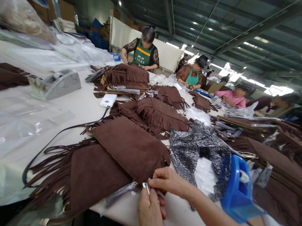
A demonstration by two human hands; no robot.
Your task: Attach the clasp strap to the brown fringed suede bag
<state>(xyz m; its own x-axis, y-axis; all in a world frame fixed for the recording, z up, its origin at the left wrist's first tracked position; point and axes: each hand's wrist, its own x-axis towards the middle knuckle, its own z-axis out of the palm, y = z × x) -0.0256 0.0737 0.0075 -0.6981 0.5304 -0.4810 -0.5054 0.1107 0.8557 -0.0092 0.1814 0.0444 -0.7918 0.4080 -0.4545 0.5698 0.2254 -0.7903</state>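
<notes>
A brown fringed bag (131, 143) lies flat across a second brown bag (95, 177) on the table, its near corner by my fingers. A small shiny metal clasp (145, 185) is at that corner. My left hand (149, 212) is closed, pinching the clasp between thumb and fingers. Just above it, my right hand (168, 182) is closed too, its thumb and index fingertips pressed together at the clasp's edge. Part of what they grip is covered by the fingers. A clear plastic-wrapped piece (120, 194) lies beside the bag's lower edge.
A blue tape dispenser (237, 187) and a black-and-white patterned plastic sheet (198, 151) are right of my hands. More brown bags (277, 170) pile up at right. A grey dispenser (55, 84) and a white phone (108, 100) lie farther off. Several co-workers sit along the table.
</notes>
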